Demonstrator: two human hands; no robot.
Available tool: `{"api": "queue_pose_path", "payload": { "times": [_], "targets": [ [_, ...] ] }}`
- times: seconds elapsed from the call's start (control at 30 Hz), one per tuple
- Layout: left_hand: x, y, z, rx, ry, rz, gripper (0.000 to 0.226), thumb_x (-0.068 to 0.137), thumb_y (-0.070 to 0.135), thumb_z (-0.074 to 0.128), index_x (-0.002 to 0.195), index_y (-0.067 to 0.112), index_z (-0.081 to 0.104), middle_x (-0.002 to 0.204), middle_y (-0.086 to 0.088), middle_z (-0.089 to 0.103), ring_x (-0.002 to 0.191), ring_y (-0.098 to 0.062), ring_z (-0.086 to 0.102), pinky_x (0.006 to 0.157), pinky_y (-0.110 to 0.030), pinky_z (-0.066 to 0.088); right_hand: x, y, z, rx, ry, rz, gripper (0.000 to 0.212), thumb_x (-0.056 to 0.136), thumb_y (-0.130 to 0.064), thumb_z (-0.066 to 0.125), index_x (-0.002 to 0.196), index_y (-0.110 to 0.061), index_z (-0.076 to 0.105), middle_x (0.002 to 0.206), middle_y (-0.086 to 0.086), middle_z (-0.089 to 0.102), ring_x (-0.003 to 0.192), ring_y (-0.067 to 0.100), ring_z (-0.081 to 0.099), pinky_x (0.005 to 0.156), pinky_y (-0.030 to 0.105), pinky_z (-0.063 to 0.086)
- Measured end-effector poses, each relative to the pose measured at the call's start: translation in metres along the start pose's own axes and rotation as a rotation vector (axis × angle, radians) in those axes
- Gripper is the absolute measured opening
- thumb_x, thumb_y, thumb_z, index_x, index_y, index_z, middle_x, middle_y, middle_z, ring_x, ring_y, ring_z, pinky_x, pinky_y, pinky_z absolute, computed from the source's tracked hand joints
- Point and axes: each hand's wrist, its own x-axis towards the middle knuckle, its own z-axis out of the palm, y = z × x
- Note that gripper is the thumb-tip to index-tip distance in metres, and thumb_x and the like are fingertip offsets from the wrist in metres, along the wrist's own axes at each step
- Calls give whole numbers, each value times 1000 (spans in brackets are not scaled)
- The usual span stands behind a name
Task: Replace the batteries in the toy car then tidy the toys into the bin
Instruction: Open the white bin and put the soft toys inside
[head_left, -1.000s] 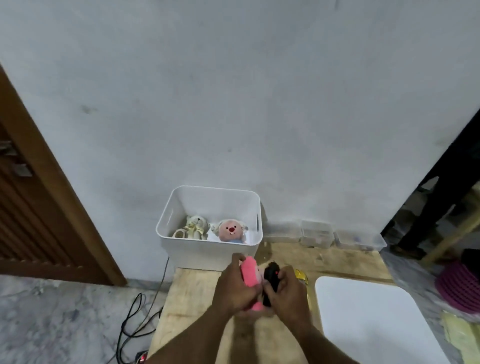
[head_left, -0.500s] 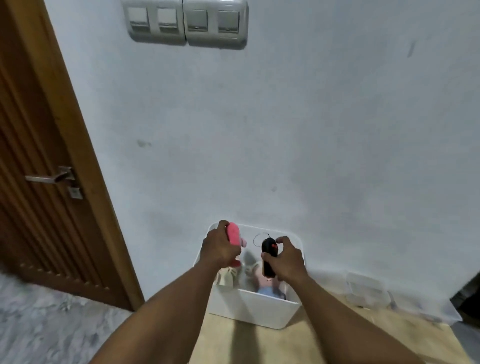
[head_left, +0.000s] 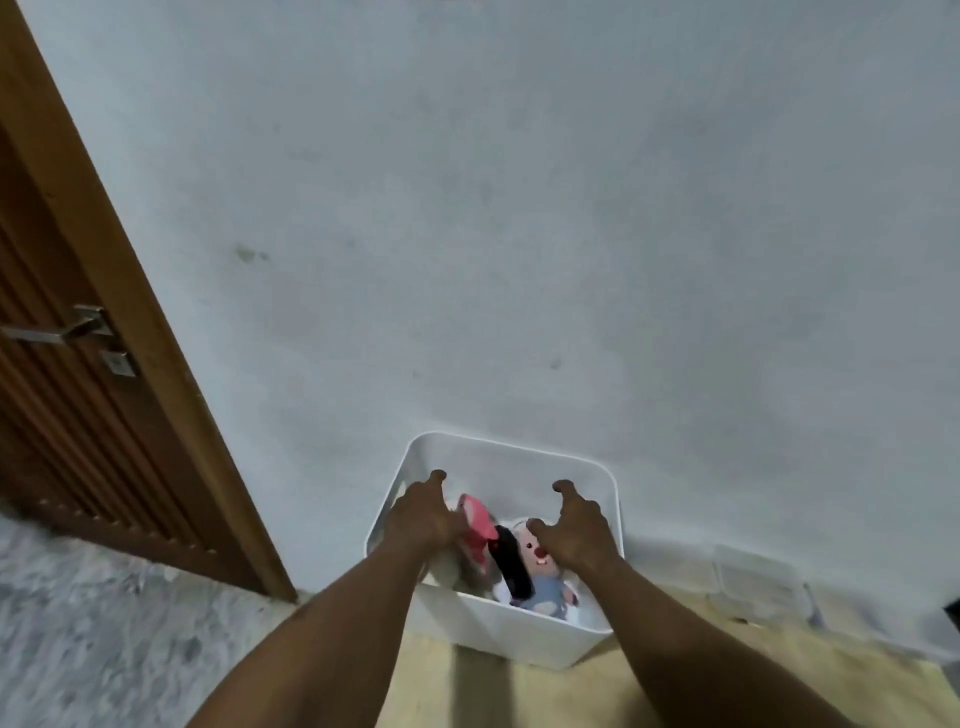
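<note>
The white plastic bin (head_left: 519, 631) stands open-topped at the foot of the wall. Inside it, the pink toy car (head_left: 477, 527) sits tilted near the left wall, its upper end against the left hand (head_left: 423, 519). The blur hides whether the fingers grip it. Just right of the car, a black remote control (head_left: 511, 566) lies slanted across a plush toy (head_left: 540, 577) with a pink face and blue body. A pale plush (head_left: 444, 569) shows partly in the near-left corner.

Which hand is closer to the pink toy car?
Left. The left hand is beside the pink toy car; the right hand hovers farther right, beyond the black remote.
</note>
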Motion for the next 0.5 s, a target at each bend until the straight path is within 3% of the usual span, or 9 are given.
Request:
{"api": "queue_pose_path", "payload": {
  "times": [0.13, 0.23, 0.3, 0.5],
  "targets": [
    [-7, 5, 0, -50, 80, 10, 45, 87, 49, 56, 127, 29, 57, 119, -3, 66, 112, -24, 63, 93, -32, 50, -14, -2, -7, 49, 247, -61, 7, 82, -30, 62, 87, -27, 67, 74, -2, 70, 75, 21, 67, 73, 32, 55],
    [-21, 16, 1, -118, 140, 74, 13, 82, 32, 63, 86, 24, 72, 90, 2, 73, 90, -22, 70, 76, -28, 55, -39, 5, -18, 155, 388, -109, 8, 81, -27, 65, 74, -23, 66, 53, -5, 59, 63, 16, 62, 62, 29, 52],
    [-34, 28, 9, -177, 148, 114, 14, 82, 25, 62, 71, 20, 69, 76, 4, 72, 78, -20, 69, 68, -28, 55, -58, 20, -29, 185, 462, -127, 8, 81, -25, 66, 73, -22, 66, 50, -5, 57, 55, 12, 60, 59, 26, 50],
    [-87, 88, 69, -357, 26, 241, 19, 84, 22, 61, 66, 19, 67, 63, 7, 67, 65, -16, 66, 66, -28, 53, -118, 120, -77, 179, 606, 8, 10, 81, -21, 67, 71, -22, 66, 48, -9, 53, 53, 8, 58, 61, 26, 48]
  ]
}}
